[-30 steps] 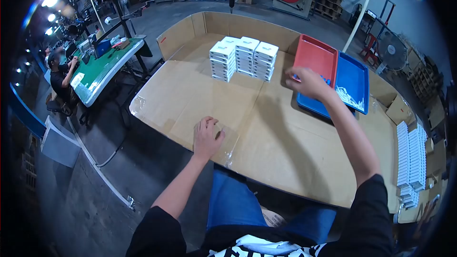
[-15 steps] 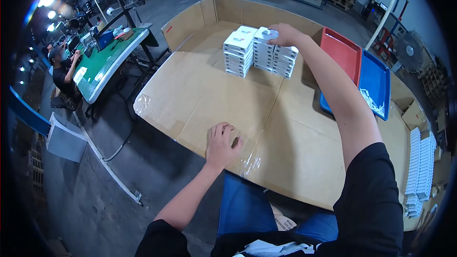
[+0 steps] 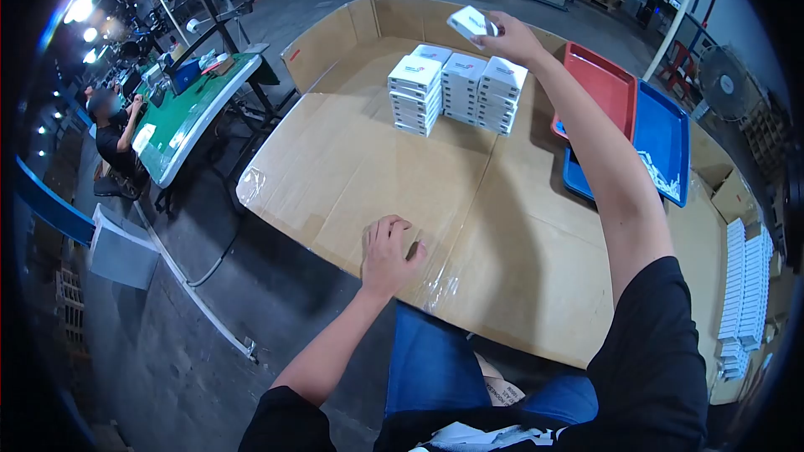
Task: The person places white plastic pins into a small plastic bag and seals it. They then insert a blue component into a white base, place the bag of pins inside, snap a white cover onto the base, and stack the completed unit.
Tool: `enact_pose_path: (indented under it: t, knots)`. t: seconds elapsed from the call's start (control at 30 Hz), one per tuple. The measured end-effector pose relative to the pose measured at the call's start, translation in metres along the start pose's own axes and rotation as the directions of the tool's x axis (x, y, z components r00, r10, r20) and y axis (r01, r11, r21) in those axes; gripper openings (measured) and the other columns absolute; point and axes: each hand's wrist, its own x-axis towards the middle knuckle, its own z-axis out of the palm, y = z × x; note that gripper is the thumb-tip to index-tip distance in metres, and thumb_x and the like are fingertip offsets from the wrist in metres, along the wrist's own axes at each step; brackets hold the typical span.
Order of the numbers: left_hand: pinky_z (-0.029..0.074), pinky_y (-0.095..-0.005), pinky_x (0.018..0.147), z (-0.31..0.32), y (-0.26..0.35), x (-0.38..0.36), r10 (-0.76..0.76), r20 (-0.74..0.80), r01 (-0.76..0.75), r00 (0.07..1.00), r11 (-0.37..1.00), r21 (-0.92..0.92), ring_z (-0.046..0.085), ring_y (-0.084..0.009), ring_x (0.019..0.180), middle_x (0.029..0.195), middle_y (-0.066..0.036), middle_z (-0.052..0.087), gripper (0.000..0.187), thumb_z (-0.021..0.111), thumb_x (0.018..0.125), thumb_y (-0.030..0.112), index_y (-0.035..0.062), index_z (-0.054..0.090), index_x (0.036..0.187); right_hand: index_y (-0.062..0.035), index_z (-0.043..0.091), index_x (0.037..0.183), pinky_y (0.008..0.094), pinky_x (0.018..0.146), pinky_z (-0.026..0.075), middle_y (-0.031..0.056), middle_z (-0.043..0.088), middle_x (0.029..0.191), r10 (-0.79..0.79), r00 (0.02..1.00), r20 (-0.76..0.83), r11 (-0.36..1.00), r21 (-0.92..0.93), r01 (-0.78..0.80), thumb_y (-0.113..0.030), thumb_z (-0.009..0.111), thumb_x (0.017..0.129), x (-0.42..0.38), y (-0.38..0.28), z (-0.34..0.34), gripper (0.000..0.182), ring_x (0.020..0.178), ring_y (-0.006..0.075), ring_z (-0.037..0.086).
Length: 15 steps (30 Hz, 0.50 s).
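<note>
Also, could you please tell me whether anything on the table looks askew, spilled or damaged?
The red tray looks slightly askew, overlapping the blue tray instead of lying beside it. The loose white pieces lie within the blue tray; I see no spill or damage.

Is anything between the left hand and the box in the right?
Yes: the stacks of boxes stand between the left hand and the white box in the right hand; a low reach would likely meet them.

Right hand [image 3: 512, 38] holds white box [image 3: 471, 25] above box stacks [image 3: 456, 88]; left hand [image 3: 390, 257] rests near cardboard edge [image 3: 335, 264].
</note>
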Motion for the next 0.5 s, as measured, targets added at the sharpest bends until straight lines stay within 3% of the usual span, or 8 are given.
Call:
enact_pose_path:
  t: [0.03,0.07,0.1,0.17,0.23,0.37,0.43,0.5]
  knots:
    - [0.044,-0.0462,0.101,0.001,0.000,0.000,0.003,-0.014,-0.003,1.000,1.000,0.003,0.056,-0.0336,0.114,0.115,-0.013,0.060,0.035,0.077,0.078,0.017,0.0056,0.063,0.108,0.0022,0.054,0.147,0.0366,0.102,0.052,0.0238,0.069,0.122,0.012,0.998,-0.057,0.980,0.201,0.000,-0.051,0.084,0.078,-0.006,-0.003,-0.007,0.092,0.113,0.0323,0.068]
    - [0.044,-0.0462,0.101,0.001,-0.001,0.000,0.012,-0.018,-0.012,1.000,1.000,-0.001,0.056,-0.0336,0.114,0.115,-0.013,0.060,0.035,0.077,0.078,0.017,0.0056,0.063,0.108,0.0012,0.047,0.153,0.0337,0.103,0.050,0.0212,0.068,0.122,0.005,0.993,-0.119,0.941,0.336,0.036,-0.049,0.086,0.080,-0.013,-0.007,-0.011,0.097,0.112,0.0259,0.065]
    - [0.043,-0.0459,0.102,0.001,-0.002,-0.001,0.003,-0.009,-0.003,1.000,1.000,0.007,0.056,-0.0326,0.115,0.116,-0.012,0.060,0.035,0.076,0.080,0.020,0.0058,0.063,0.109,0.0012,0.047,0.153,0.0337,0.103,0.050,0.0212,0.068,0.122,0.004,0.992,-0.128,0.943,0.331,0.039,-0.049,0.086,0.080,-0.024,-0.014,-0.019,0.097,0.112,0.0259,0.065]
    - [0.041,-0.0456,0.102,0.004,-0.003,-0.002,0.013,0.003,-0.013,1.000,1.000,0.009,0.056,-0.0316,0.116,0.116,-0.011,0.061,0.035,0.076,0.081,0.023,0.0060,0.064,0.109,0.0003,0.042,0.156,0.0361,0.105,0.049,0.0202,0.064,0.130,0.001,0.985,-0.174,0.817,0.568,0.100,-0.043,0.089,0.081,-0.061,-0.032,-0.042,0.098,0.120,0.0247,0.062]
    - [0.042,-0.0459,0.101,0.004,-0.005,-0.002,0.014,0.004,-0.014,1.000,1.000,0.028,0.057,-0.0321,0.115,0.115,-0.012,0.061,0.035,0.076,0.081,0.023,0.0060,0.064,0.109,0.0014,0.035,0.159,0.0365,0.109,0.048,0.0185,0.060,0.136,-0.023,0.991,-0.132,0.662,0.740,0.114,-0.027,0.088,0.087,-0.096,-0.040,-0.062,0.094,0.127,0.0246,0.059]
    - [0.043,-0.0466,0.100,0.004,-0.002,-0.002,0.049,0.012,-0.049,0.999,0.998,0.043,0.057,-0.0325,0.115,0.116,-0.012,0.061,0.035,0.077,0.081,0.022,0.0063,0.064,0.110,0.0009,0.034,0.159,0.0387,0.111,0.047,0.0173,0.056,0.140,-0.027,0.992,-0.125,0.509,0.852,0.121,-0.013,0.084,0.089,-0.186,-0.065,-0.098,0.088,0.135,0.0258,0.052]
    - [0.043,-0.0473,0.100,0.004,-0.001,-0.003,0.050,-0.002,-0.050,0.999,0.997,0.063,0.057,-0.0328,0.114,0.116,-0.012,0.061,0.034,0.076,0.082,0.020,0.0062,0.064,0.110,-0.0001,0.034,0.160,0.0403,0.112,0.047,0.0175,0.055,0.140,0.010,0.993,-0.122,0.549,0.830,0.096,-0.012,0.084,0.088,-0.229,-0.070,-0.110,0.088,0.137,0.0263,0.050]
    - [0.044,-0.0475,0.100,0.005,-0.001,-0.003,0.072,0.004,-0.073,0.997,0.996,0.055,0.057,-0.0330,0.115,0.117,-0.012,0.061,0.035,0.076,0.082,0.020,0.0062,0.064,0.111,-0.0033,0.033,0.161,0.0422,0.112,0.046,0.0151,0.052,0.143,0.016,0.994,-0.109,0.477,0.874,0.088,-0.011,0.087,0.084,-0.271,-0.075,-0.123,0.094,0.138,0.0254,0.049]
